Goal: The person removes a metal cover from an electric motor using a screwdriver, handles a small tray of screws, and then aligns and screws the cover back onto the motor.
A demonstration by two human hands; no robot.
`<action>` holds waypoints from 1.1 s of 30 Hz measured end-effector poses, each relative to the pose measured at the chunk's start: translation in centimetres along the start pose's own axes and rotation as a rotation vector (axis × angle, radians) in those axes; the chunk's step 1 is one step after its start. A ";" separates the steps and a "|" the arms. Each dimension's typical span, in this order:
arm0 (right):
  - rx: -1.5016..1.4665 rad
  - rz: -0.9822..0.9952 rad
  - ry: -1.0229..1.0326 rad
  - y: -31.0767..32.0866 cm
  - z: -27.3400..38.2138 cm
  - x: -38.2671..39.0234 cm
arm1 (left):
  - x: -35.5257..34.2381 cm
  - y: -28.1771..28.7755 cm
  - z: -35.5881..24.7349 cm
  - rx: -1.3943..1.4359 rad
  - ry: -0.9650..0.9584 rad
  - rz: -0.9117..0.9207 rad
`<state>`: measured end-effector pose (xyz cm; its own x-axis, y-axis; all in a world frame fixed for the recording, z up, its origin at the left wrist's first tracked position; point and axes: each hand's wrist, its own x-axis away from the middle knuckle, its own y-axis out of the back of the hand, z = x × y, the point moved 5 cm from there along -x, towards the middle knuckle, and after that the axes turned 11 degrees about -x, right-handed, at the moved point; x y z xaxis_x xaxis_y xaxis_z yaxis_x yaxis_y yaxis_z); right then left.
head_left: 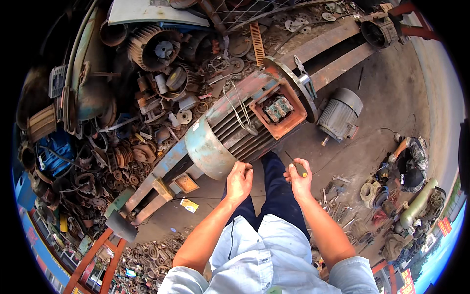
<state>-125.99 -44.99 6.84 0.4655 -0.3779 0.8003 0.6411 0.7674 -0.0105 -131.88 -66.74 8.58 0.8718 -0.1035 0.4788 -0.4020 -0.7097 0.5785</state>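
A large electric motor (227, 134) with a worn blue-green fan cover (208, 149) lies across two steel beams in front of me. Its rust-red terminal box (291, 126) is uncovered, showing a terminal block (278, 109) inside. A loop of wire (240, 109) rests over the cooling fins. My right hand (299, 182) is closed round a screwdriver (300, 170) with a yellow and black handle, its thin shaft pointing up and left. Beside the fan cover's lower edge, my left hand (239, 182) is curled closed; whatever its fingers may hold is hidden.
A smaller grey motor (340, 115) stands on the floor at right. Scrap motor parts (132, 161) pile up along the left. A square rusty cover (186, 183) sits by the beams (338, 63). Wrenches (333, 193) lie right of me; another person (413, 164) crouches farther right.
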 end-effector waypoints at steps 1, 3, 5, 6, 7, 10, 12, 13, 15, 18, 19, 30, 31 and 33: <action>0.028 0.000 -0.026 0.0 -0.3 0.3 | 0.3 -0.3 0.2 -0.031 -0.026 0.022; 0.064 0.017 -0.018 -0.1 -0.4 0.8 | 0.2 -0.5 0.2 -0.041 -0.030 0.037; 0.105 0.032 -0.013 0.0 -0.1 0.9 | -0.2 -0.4 -0.3 -0.022 -0.012 0.046; 0.104 0.033 -0.001 0.0 0.1 0.9 | -0.6 0.0 -0.6 -0.010 -0.015 0.044; 0.116 0.031 -0.004 0.2 0.5 0.9 | -1.1 0.3 -0.9 0.001 -0.018 0.041; 0.210 0.012 0.118 1.2 1.5 0.9 | -2.9 2.0 -3.1 0.009 -0.080 -0.045; 0.354 -0.020 0.370 2.3 1.5 0.2 | -4.4 3.1 -4.4 0.014 -0.150 -0.146; 0.381 -0.018 0.380 2.2 2.1 0.3 | -5.3 3.9 -5.5 -0.026 -0.203 -0.224; 0.433 -0.016 0.403 2.3 3.4 0.2 | -7.3 5.6 -8.2 -0.056 -0.295 -0.320; 0.261 0.003 0.219 1.1 4.4 0.1 | -10.8 7.0 -11.3 -0.225 -0.400 -0.410; 0.231 0.013 0.160 0.6 5.0 0.4 | -12.1 7.1 -12.2 -0.271 -0.432 -0.414; 0.035 0.081 0.292 -3.3 6.2 -2.5 | -17.1 5.9 -12.2 -0.255 -0.321 -0.180; -0.002 0.081 0.308 -4.1 6.7 -2.9 | -17.2 5.9 -12.0 -0.234 -0.320 -0.175; 0.051 0.079 0.312 -5.3 7.9 -3.8 | -17.3 5.9 -11.5 -0.208 -0.282 -0.109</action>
<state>-135.95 -43.53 8.58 0.6819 -0.4509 0.5759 0.5681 0.8225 -0.0287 -152.58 -61.09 11.31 0.9438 -0.2437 0.2231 -0.3257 -0.5732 0.7519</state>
